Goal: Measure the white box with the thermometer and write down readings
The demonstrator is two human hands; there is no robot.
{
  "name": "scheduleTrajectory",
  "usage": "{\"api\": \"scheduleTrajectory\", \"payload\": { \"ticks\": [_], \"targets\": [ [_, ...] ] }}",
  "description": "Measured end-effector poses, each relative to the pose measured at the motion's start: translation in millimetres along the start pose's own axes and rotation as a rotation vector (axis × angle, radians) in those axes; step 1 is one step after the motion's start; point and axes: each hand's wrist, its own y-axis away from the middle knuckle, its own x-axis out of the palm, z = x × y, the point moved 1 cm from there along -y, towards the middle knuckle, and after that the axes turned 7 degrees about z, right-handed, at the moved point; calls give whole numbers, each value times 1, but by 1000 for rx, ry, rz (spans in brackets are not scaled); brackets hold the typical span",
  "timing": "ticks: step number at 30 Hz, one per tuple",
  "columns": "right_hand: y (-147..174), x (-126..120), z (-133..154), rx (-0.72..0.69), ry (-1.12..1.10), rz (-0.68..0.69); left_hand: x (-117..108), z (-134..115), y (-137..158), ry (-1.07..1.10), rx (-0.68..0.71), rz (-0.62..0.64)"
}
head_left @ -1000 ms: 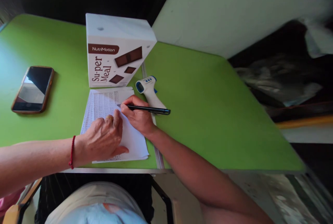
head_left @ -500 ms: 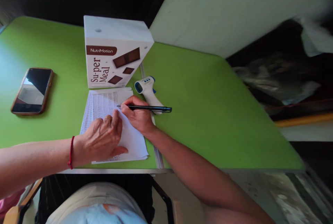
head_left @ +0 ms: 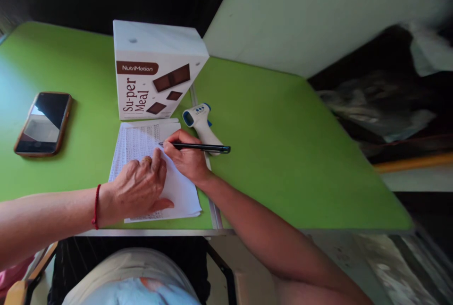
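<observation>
My right hand (head_left: 187, 156) grips a black pen (head_left: 203, 147), its tip resting at the sheets of paper (head_left: 182, 191). Rows of small handwriting fill the left part of the top sheet, while its right part is blank. Flat on the paper, just left of the pen tip, lies my left hand (head_left: 141, 184), with the thumb spread away from the fingers. It covers some of the writing. Beyond my right hand, a white and blue infrared thermometer (head_left: 201, 121) lies on the table, its lower end partly behind the hand and pen.
A white NutriMotion box (head_left: 159, 78) stands right behind the paper. To the left lies a phone (head_left: 43, 124) in a brown case. The green table (head_left: 283, 154) has a metal seam and a front edge close to my body. Plastic bags (head_left: 382, 106) sit at the right.
The far end of the pen has shifted slightly to the left. My left hand stays in the same place on the paper.
</observation>
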Motion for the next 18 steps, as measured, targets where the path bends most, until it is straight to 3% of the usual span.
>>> {"api": "scheduleTrajectory", "payload": {
  "ticks": [11,18],
  "targets": [
    [-1,-1,2,-7,-15,-1,3,-1,-1,-76,21,2],
    [-2,-1,1,-24,-70,-103,2,0,-2,-67,24,-2]
  ]
}}
